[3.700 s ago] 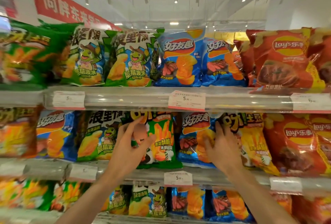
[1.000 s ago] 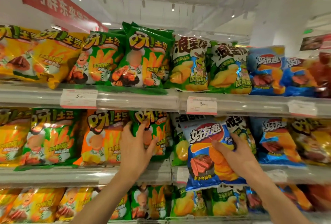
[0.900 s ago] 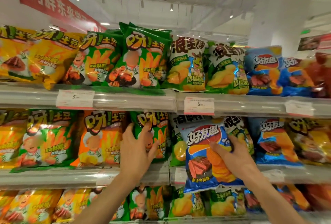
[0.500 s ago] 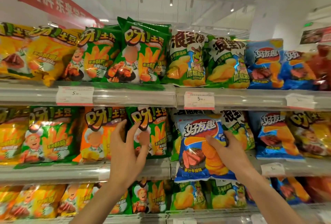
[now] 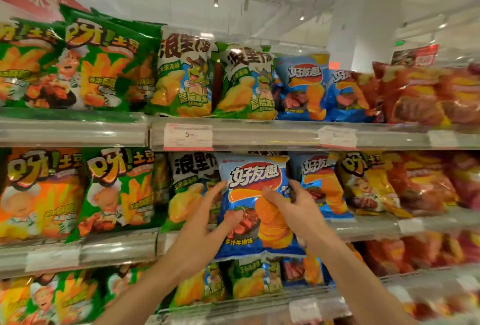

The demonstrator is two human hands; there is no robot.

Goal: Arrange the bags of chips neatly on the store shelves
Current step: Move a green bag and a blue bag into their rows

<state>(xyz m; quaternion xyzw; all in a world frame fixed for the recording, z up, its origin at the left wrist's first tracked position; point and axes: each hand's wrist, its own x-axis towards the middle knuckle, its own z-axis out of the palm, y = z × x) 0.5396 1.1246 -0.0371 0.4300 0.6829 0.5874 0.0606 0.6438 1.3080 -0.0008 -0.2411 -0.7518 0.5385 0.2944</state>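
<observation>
I hold a blue chip bag (image 5: 253, 176) upright in front of the middle shelf (image 5: 117, 245), between a green-and-white bag (image 5: 191, 189) and another blue bag (image 5: 322, 187). My right hand (image 5: 294, 211) grips its right edge, thumb on the front and fingers behind. With fingers spread, my left hand (image 5: 205, 221) touches the bag's left edge and lower front. The bag's bottom hangs below the shelf rail and covers part of the row beneath.
The top shelf (image 5: 259, 135) carries green, green-and-white, blue and red bags, with a price tag (image 5: 187, 136) on its rail. Orange (image 5: 39, 195) and green (image 5: 119, 192) bags stand at middle left, yellow (image 5: 368, 184) and red bags at right. A white pillar (image 5: 363, 21) rises behind.
My view has swung right. My left hand left the green bag and came over to the blue bag's left edge. My right hand keeps hold of the blue bag.
</observation>
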